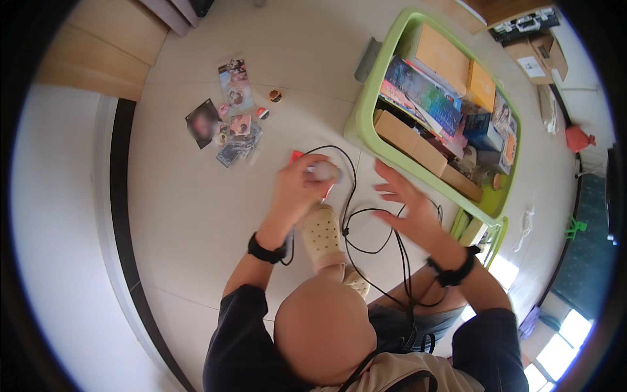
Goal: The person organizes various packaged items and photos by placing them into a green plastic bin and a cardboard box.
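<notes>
My left hand (292, 189) is closed around a small pale, roundish object (325, 172), blurred, so its kind does not show. Just beneath that hand lies something flat and red (296, 156), mostly hidden by my fingers. My right hand (411, 208) hovers to the right with its fingers apart and nothing in them, close to the near side of a green plastic bin (366, 124). A thin black cable (353, 189) loops across the floor between and below both hands.
Books (428, 98), boxes (441, 57) and other goods fill the bin. Photo cards (239, 124) and round badges (275, 97) lie on the tiled floor at far left. My cream clog (321, 232) is below my left hand. A cardboard box (539, 59) stands far right.
</notes>
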{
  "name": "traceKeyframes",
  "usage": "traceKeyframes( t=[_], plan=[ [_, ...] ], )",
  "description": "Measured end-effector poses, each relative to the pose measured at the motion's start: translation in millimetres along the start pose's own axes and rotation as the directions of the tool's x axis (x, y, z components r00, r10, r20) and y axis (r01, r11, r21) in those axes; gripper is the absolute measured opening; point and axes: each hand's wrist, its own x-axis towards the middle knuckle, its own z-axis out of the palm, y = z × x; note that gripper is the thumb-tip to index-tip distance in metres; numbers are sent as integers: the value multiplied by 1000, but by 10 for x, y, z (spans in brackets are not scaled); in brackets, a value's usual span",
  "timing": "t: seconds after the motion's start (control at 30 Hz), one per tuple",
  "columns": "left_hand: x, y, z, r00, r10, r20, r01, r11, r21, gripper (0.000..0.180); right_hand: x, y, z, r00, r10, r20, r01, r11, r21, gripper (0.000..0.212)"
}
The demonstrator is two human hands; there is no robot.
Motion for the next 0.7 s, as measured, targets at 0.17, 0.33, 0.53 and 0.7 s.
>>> traceKeyframes(
  t=[0.17, 0.33, 0.53, 0.7],
  plan=[
    [-218, -1202, -1262, 879, 258, -401, 117, 698, 707, 40, -467, -92, -1086, 991, 96, -91, -130, 836, -532, 80],
    [-177, -1879, -1633, 878, 155, -453, 276, 609, 744, 37, -892, -577, -1753, 950, 103, -295, -303, 539, -786, 85],
    [-275, -1806, -1507, 890, 107, -442, 328, 524, 786, 28, -1505, -795, -2159, 882, 99, -461, -459, 406, -790, 93],
    [-29, -1410, -1650, 924, -14, -381, 351, 423, 835, 13, -2012, -1005, -2218, 820, 121, -560, -557, 392, -732, 99]
  ],
)
